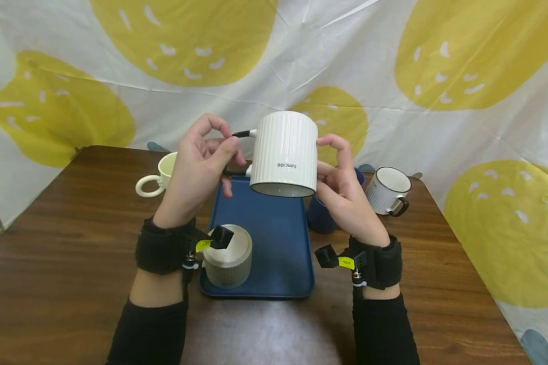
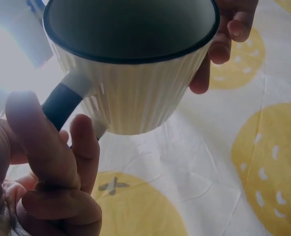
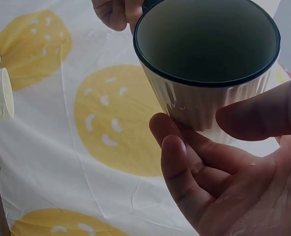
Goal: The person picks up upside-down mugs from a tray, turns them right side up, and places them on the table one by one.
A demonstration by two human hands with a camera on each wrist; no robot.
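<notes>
Between both hands: inverted mug.

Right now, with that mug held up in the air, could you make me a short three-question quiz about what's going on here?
1. True or false: the white ribbed mug is held mouth-down.
2. Which hand pinches its dark handle? A) left hand B) right hand
3. What does the grey mug stand on?

Key: 1 true. 2 A; the right hand steadies the mug's side. 3 the blue tray.
</notes>
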